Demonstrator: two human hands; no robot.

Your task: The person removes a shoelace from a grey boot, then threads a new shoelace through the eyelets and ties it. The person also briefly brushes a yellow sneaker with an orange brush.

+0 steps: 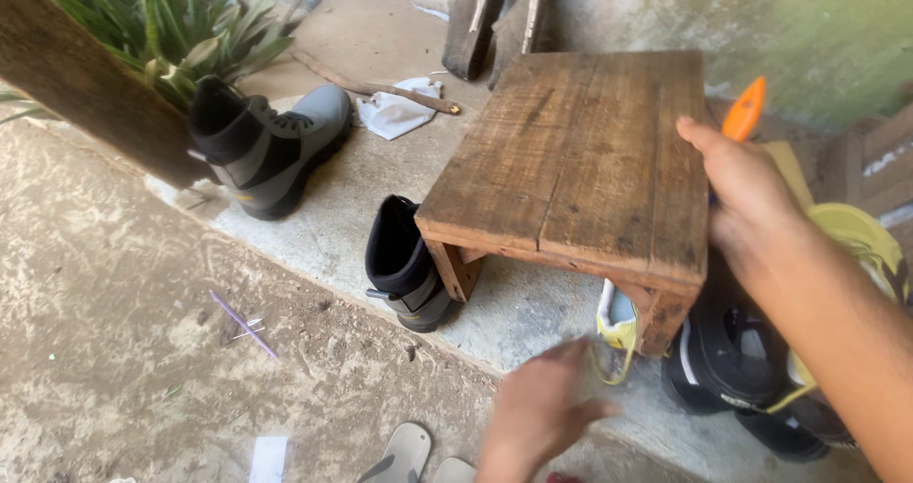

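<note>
The wooden stool (580, 160) stands on a raised concrete step (333, 236), its front legs close to the step's front edge. The right hand (747, 202) closes on the stool's right edge, thumb on top of the planks and fingers wrapped down the side; an orange handle (744, 109) sticks up behind the hand, and whether the same hand holds it cannot be told. The left hand (542, 412) is low at the front, blurred, reaching under the stool's front right leg toward a yellow-and-white shoe (616, 323); its fingers look loosely curled, but whether they grip anything cannot be told.

Open room lies to the left of the stool: bare step between it and a grey-and-black boot (271, 150) standing near the step's left end. A second boot (404, 264) stands half under the stool's front left corner, touching that leg. Dark shoes (732, 355) crowd the space right of the stool, below the right forearm.

Below the step is rough, sandy ground (124, 350) with a pair of sandals (404, 454) cut off at the bottom. A white cloth (395, 112) and a stick lie on the step behind the stool, near a stained wall. A plank (81, 74) crosses the upper left corner, covering part of a plant (171, 17).
</note>
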